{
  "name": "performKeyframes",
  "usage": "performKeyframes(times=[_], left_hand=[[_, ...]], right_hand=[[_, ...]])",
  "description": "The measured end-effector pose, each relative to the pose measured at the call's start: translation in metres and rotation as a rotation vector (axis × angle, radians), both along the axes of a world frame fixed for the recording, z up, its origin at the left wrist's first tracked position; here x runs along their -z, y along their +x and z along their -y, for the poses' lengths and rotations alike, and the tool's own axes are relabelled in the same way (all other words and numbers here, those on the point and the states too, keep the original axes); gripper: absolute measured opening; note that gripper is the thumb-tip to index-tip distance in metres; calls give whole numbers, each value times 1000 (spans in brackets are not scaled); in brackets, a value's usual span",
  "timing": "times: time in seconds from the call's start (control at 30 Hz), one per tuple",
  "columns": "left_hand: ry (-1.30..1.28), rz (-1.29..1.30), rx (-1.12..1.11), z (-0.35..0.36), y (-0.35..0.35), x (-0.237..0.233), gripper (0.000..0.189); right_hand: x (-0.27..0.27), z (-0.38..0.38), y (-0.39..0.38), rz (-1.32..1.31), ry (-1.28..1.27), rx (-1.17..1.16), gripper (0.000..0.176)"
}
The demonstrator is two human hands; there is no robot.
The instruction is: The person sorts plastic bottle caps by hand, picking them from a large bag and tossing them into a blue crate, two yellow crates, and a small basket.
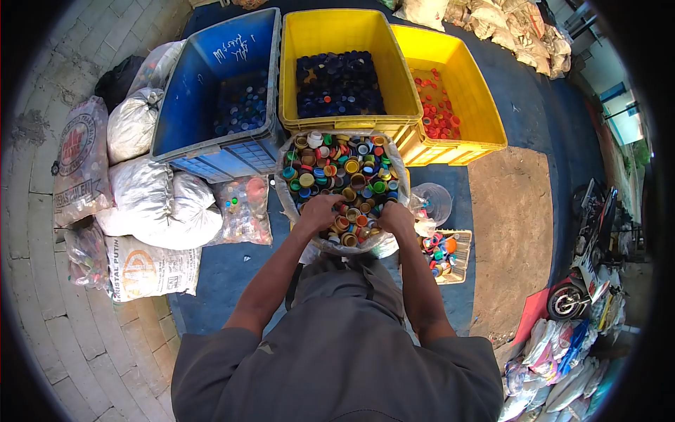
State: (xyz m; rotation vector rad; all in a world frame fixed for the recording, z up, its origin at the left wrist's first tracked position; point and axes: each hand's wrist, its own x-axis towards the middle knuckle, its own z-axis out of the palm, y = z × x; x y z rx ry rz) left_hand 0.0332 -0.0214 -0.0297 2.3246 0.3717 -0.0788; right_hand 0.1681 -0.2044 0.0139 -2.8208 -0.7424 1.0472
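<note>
Mixed bottle caps (349, 167) in many colours fill a wide sack (283, 193) with a pale rolled rim, just in front of my body. My left hand (322, 212) reaches into the near left part of the heap, its fingers curled together among the caps. On the near right side, my right hand (396, 217) is bent down into the caps, also with its fingers drawn in. The fingertips of both hands are partly hidden, and I cannot make out what lies between them.
Beyond the sack stand a blue crate (214, 153) with mixed blue caps, a yellow crate (351, 121) with dark caps and another yellow crate (485, 116) with red caps. Stuffed sacks (158, 204) crowd the left. A small basket (460, 257) of caps and a clear round container (434, 202) sit right.
</note>
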Motion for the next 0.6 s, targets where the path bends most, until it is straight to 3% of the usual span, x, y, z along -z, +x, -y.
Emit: performKeyframes(times=[0.17, 0.3, 0.4, 0.5, 0.6], left_hand=[[58, -157, 53, -1, 10, -2, 47], [78, -126, 98, -2, 10, -8, 50], [72, -88, 142, -1, 8, -6, 53], [45, -124, 157, 1, 9, -1, 56], [-68, -119, 114, 5, 12, 4, 57]], right_hand=[[25, 18, 9, -55, 96, 80, 37], [5, 19, 4, -129, 230, 210, 35], [9, 23, -1, 20, 408, 303, 31], [16, 28, 0, 7, 695, 376, 28], [12, 30, -1, -489, 949, 662, 23]])
